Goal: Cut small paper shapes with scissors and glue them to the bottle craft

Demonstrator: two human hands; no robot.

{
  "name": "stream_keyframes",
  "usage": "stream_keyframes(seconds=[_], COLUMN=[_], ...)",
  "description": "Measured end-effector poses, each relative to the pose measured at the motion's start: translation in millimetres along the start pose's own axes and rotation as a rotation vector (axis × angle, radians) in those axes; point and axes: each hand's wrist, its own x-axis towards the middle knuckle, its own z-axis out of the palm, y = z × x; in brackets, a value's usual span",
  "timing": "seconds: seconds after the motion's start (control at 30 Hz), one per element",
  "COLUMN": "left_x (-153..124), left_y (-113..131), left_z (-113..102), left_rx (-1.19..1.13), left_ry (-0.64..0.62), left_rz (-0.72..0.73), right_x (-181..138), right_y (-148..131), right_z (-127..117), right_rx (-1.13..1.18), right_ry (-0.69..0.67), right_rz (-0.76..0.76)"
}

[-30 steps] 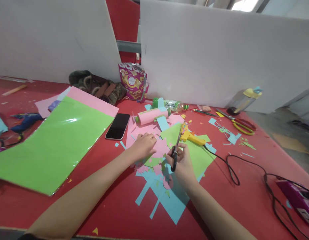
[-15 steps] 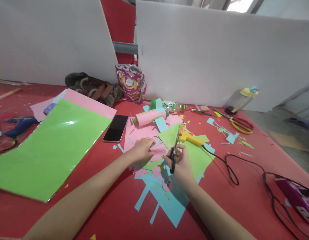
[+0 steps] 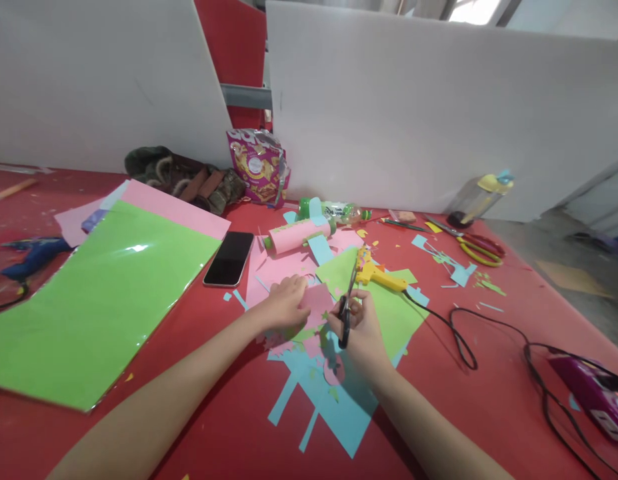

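Note:
My right hand (image 3: 363, 330) is closed around black-handled scissors (image 3: 347, 303), blades pointing away over a green paper sheet (image 3: 389, 310). My left hand (image 3: 283, 301) pinches a small pink paper piece (image 3: 316, 300) just left of the scissors. Under both hands lies a heap of pink, green and blue paper scraps (image 3: 329, 393) on the red table (image 3: 239, 427).
A yellow glue gun (image 3: 381, 275) with a black cable (image 3: 463, 333) lies behind my right hand. A phone (image 3: 229, 258), a pink paper roll (image 3: 299, 233), large green and pink sheets (image 3: 99, 300), red-and-yellow scissors (image 3: 476, 247), a bottle (image 3: 481, 193), a snack bag (image 3: 257, 167).
Both hands have stayed over the scrap pile; the left hand shifted slightly on the pink piece. The view drifted a little.

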Motion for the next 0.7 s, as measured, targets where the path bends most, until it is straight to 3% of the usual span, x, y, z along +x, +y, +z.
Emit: stream_keyframes(seconds=[0.3,0.47,0.7], left_x=[3.1,1.3,-3.2], left_y=[-0.1,3.0,11.3], left_z=[-4.2,-9.9,-5.9], left_rx=[-0.173,-0.384,-0.71], left_ry=[0.177,0.337,0.416], left_rz=[-0.008,-0.06,-0.161], right_x=[-1.4,-1.8,0.7], right_y=[-1.6,-0.3,-1.7], right_z=[-0.4,-0.3,-1.1], right_rx=[-0.013,0.031,0.002], right_ry=[0.011,0.01,0.023], right_rz=[0.004,0.007,-0.058])
